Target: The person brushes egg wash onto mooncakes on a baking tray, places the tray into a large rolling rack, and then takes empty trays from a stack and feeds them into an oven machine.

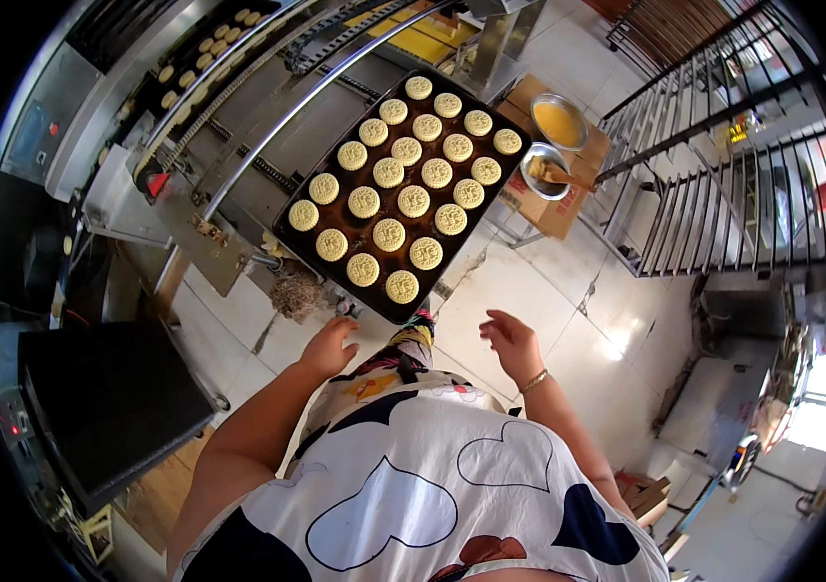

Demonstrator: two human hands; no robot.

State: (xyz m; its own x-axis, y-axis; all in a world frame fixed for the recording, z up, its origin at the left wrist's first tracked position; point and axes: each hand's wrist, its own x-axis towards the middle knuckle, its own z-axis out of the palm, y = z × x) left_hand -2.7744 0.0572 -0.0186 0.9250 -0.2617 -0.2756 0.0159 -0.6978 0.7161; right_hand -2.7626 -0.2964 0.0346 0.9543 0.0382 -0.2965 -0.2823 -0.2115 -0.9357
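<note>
A dark baking tray (pixel 360 230) lies tilted across the view in front of me, its near corner toward my body. Several round, pale, pattern-stamped pastries (pixel 389 235) sit on it in rough rows. My left hand (pixel 331 346) hovers below the tray's near left edge, fingers loosely bent and apart, holding nothing. To the right of the near corner, my right hand (pixel 513 344) is raised with its fingers apart, also holding nothing. Neither hand touches the tray. A bracelet (pixel 535 380) circles my right wrist.
A machine with metal rails (pixel 272 136) and chains stands left of the tray. Right of it, cardboard (pixel 560 223) carries a bowl of yellow liquid (pixel 556 124) and another with a wooden-handled tool (pixel 573 179). A barred rack (pixel 689 209) stands at right, a black box (pixel 112 407) at lower left.
</note>
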